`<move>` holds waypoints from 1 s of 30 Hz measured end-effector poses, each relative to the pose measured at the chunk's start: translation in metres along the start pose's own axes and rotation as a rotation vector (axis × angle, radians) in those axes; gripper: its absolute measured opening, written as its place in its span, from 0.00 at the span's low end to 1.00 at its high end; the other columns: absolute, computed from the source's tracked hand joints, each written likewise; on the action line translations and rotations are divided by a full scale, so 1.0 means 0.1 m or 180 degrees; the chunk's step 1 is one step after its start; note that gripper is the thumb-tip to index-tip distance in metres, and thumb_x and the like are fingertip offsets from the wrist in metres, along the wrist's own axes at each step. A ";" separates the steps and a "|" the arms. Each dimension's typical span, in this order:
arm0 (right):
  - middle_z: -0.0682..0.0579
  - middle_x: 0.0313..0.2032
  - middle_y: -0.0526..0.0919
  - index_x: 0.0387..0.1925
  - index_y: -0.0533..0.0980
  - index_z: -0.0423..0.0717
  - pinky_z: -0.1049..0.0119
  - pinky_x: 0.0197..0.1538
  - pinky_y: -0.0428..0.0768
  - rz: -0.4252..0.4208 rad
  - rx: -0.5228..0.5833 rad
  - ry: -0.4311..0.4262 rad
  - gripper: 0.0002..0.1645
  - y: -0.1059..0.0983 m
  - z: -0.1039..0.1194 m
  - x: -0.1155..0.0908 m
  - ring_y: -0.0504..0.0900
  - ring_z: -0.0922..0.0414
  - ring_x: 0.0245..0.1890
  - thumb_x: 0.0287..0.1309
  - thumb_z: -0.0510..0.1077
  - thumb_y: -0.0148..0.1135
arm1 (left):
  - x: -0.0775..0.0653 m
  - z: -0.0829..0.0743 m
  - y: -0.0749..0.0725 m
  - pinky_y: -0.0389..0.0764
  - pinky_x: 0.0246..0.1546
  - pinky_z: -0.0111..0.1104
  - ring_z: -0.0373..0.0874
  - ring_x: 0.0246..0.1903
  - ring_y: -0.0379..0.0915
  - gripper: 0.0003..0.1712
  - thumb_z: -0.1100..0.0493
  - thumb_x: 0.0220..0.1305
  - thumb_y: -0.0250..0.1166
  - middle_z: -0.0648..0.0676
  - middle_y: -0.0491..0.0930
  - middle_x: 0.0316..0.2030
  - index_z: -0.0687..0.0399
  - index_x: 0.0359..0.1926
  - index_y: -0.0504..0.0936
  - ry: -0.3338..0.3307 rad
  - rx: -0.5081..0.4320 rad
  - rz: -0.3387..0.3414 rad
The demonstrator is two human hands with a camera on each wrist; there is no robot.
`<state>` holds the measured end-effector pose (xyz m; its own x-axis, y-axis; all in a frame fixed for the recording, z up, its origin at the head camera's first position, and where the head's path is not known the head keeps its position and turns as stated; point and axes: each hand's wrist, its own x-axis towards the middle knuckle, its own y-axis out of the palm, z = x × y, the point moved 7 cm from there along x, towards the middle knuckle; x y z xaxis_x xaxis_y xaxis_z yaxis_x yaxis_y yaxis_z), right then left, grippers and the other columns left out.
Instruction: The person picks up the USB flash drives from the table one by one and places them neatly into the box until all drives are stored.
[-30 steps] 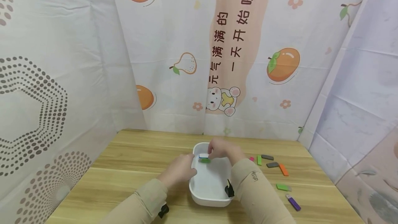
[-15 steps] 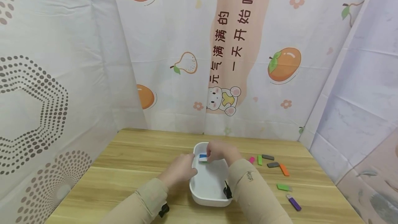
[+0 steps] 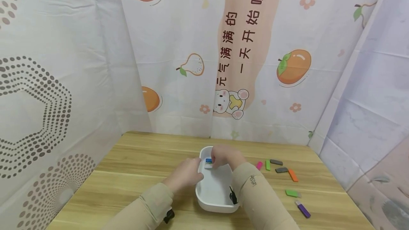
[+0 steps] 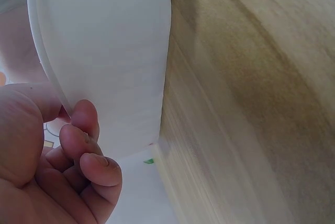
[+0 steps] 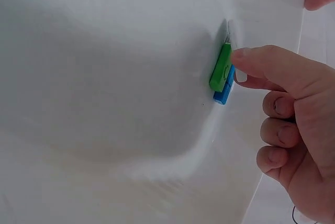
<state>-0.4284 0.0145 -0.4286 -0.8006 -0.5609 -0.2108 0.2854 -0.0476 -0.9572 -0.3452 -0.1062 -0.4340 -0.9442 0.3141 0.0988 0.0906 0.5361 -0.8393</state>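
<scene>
A deep white plastic bin (image 3: 215,189) stands on the table. My left hand (image 3: 186,174) grips its left rim, thumb and fingers over the edge; in the left wrist view the bin's outer wall (image 4: 104,41) shows beside the curled fingers. My right hand (image 3: 225,154) reaches into the far end of the bin. Between its thumb and index finger it pinches a white USB flash drive (image 5: 241,75), partly hidden by the fingers. Close beside that, a green flash drive (image 5: 221,71) and a blue flash drive (image 5: 223,96) lie together along the bin's end.
Right of the bin, several flash drives are scattered: pink (image 3: 259,165), green (image 3: 267,165), dark grey (image 3: 276,162), orange (image 3: 293,175), and purple (image 3: 303,209). A printed curtain (image 3: 179,123) hangs behind the wooden table (image 3: 153,144).
The right hand has shifted slightly left. The white drive has come from beside the blue one toward the near side, over where the green one showed. The left hand keeps its hold on the rim.
</scene>
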 end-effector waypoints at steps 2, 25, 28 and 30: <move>0.59 0.23 0.79 0.21 0.80 0.53 0.64 0.36 0.75 0.0008 -0.0078 0.0018 0.11 0.01 0.00 0.00 0.74 0.59 0.27 0.51 0.42 0.77 | 0.01 0.01 0.00 0.77 0.26 0.33 0.43 0.27 0.73 0.24 0.63 0.56 0.68 0.51 0.77 0.31 0.68 0.53 0.78 -0.0006 -0.0012 -0.0005; 0.60 0.25 0.79 0.24 0.79 0.56 0.63 0.35 0.78 0.0158 -0.0557 0.0290 0.12 0.11 -0.02 0.08 0.75 0.58 0.28 0.50 0.46 0.79 | 0.00 -0.01 0.01 0.77 0.26 0.33 0.42 0.27 0.73 0.23 0.64 0.54 0.66 0.55 0.81 0.35 0.68 0.53 0.79 0.0041 -0.0061 -0.0017; 0.60 0.25 0.79 0.25 0.79 0.56 0.63 0.35 0.78 0.0154 -0.0586 0.0288 0.12 0.11 0.00 0.08 0.75 0.58 0.28 0.49 0.46 0.79 | -0.01 0.00 0.01 0.77 0.25 0.33 0.42 0.26 0.73 0.23 0.63 0.55 0.66 0.54 0.81 0.34 0.68 0.53 0.79 0.0018 -0.0075 0.0005; 0.61 0.25 0.79 0.25 0.79 0.56 0.63 0.35 0.78 0.0140 -0.0618 0.0295 0.13 0.10 0.00 0.07 0.75 0.59 0.28 0.49 0.47 0.80 | -0.01 0.00 0.01 0.77 0.25 0.32 0.42 0.26 0.73 0.24 0.63 0.55 0.66 0.54 0.80 0.34 0.68 0.53 0.79 0.0022 -0.0076 0.0004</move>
<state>-0.4312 0.0096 -0.4400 -0.8372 -0.4802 -0.2619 0.2214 0.1403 -0.9650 -0.3445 -0.1054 -0.4351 -0.9419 0.3202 0.1015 0.0993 0.5542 -0.8264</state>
